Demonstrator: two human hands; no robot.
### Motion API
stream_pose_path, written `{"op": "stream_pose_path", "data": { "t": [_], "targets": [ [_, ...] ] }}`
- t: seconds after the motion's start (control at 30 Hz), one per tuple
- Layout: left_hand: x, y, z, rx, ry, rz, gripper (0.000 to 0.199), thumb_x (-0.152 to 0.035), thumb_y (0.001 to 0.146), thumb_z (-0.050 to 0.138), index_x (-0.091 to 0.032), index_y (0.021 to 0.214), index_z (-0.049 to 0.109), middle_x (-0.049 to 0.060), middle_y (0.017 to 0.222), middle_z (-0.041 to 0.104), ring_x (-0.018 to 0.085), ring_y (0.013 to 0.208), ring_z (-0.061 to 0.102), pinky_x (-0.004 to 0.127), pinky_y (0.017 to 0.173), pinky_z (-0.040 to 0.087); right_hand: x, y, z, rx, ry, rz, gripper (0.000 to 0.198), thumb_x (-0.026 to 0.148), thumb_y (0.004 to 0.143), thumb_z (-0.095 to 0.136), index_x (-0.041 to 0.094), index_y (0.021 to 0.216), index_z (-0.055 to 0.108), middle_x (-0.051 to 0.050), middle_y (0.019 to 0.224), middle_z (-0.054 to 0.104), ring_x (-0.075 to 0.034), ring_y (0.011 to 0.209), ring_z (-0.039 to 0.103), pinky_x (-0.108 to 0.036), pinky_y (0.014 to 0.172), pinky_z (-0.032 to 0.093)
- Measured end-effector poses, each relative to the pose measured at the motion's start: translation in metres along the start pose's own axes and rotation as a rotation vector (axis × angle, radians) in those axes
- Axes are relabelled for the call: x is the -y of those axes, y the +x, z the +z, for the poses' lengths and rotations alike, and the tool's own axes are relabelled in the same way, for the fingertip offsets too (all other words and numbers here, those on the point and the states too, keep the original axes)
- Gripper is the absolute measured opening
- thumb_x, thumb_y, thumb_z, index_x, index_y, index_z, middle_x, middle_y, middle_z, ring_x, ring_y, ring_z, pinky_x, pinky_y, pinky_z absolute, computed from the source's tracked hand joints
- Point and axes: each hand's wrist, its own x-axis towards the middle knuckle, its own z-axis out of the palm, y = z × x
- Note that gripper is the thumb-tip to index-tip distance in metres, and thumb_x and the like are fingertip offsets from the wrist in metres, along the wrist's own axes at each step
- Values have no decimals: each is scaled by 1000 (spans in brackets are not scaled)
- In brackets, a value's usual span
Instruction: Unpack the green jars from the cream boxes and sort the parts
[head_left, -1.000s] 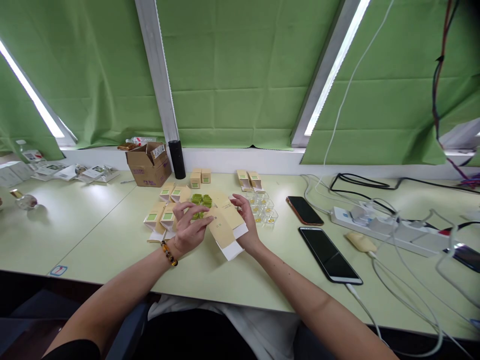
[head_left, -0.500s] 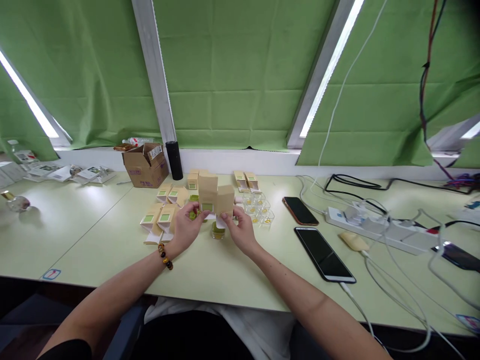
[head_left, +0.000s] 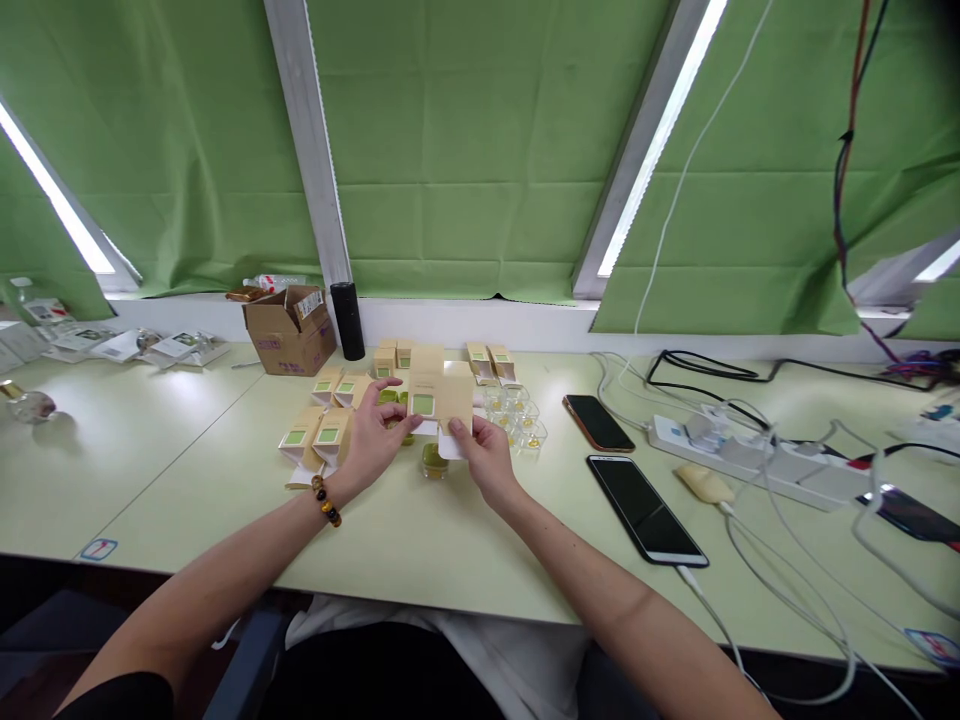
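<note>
A tan cardboard box (head_left: 454, 398), partly unfolded with white inner flaps and a green square label or window, is held up over the table. My right hand (head_left: 487, 458) pinches its lower right side, thumb in front. My left hand (head_left: 375, 432) is at the box's left edge, index finger raised and thumb stretched towards its lower corner, fingers apart. Just below the box sits a small glass jar (head_left: 434, 462) with green contents. More green jars (head_left: 388, 397) are partly hidden behind my left hand. Several clear jars with yellow centres (head_left: 517, 412) stand to the right.
Similar tan boxes stand at left (head_left: 330, 436) and at the back (head_left: 491, 364). Two phones (head_left: 646, 510) and a white power strip (head_left: 757, 462) with tangled cables lie at right. A brown carton (head_left: 291, 335) and black cylinder (head_left: 348, 320) stand at the back left.
The box has opened out flatter and its label side faces me more. My left hand's fingers have spread from their pinch on its left part; my right hand keeps its hold.
</note>
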Motion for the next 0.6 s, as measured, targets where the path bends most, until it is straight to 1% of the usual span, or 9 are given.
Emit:
{"op": "stream_pose_path", "data": {
  "t": [0.1, 0.2, 0.27, 0.33, 0.4, 0.47, 0.53, 0.6],
  "targets": [
    [1, 0, -4, 42, 97, 72, 46, -34, 90, 72, -25, 129, 50, -1, 85, 74, 17, 81, 72, 28, 73, 55, -2, 1, -1, -33, -34, -16, 54, 71, 82, 75, 18, 94, 75, -6, 82, 73, -19, 69, 60, -31, 62, 48],
    [2, 0, -8, 118, 217, 121, 29, -30, 90, 71, -23, 117, 64, 4, 98, 75, 18, 91, 72, 31, 82, 57, -4, 2, -2, -43, -68, -35, 54, 72, 82, 73, 19, 94, 74, -5, 81, 71, -19, 69, 59, -31, 61, 48],
    [2, 3, -10, 151, 247, 103, 23, -30, 87, 72, -22, 109, 72, 6, 105, 76, 19, 90, 72, 33, 83, 59, -4, 2, -2, -44, -88, -55, 53, 72, 83, 72, 19, 93, 73, -4, 81, 70, -19, 70, 58, -31, 61, 47],
    [3, 9, -11, 135, 221, 67, 25, -31, 85, 74, -20, 107, 77, 8, 107, 78, 20, 89, 72, 35, 83, 60, -3, 1, -2, -57, -101, -101, 50, 70, 86, 70, 21, 95, 72, -4, 82, 69, -19, 73, 59, -31, 65, 48],
    [3, 21, -12, 81, 192, 44, 28, -31, 82, 76, -19, 107, 78, 9, 105, 79, 22, 90, 73, 36, 83, 61, -1, 0, -2, -83, -111, -166, 46, 66, 91, 67, 22, 101, 70, -3, 82, 68, -20, 76, 61, -32, 70, 50],
    [1, 40, -14, 27, 208, 37, 31, -32, 82, 76, -17, 109, 79, 9, 102, 79, 22, 87, 73, 36, 81, 61, 3, -2, -4, -112, -140, -221, 41, 62, 95, 63, 22, 106, 68, -2, 80, 66, -20, 78, 61, -34, 74, 50],
    [0, 65, -15, -22, 271, 49, 33, -31, 82, 74, -16, 111, 79, 9, 98, 79, 21, 83, 71, 35, 77, 59, 5, -5, -5, -133, -203, -256, 36, 57, 98, 60, 23, 105, 67, -1, 79, 64, -20, 77, 61, -34, 76, 48],
    [2, 92, -13, -34, 327, 86, 31, -30, 83, 73, -15, 109, 80, 9, 92, 78, 20, 79, 69, 34, 73, 57, 6, -7, -5, -130, -278, -296, 31, 52, 100, 58, 23, 99, 68, -3, 82, 66, -20, 79, 61, -35, 77, 47]
  ]
}}
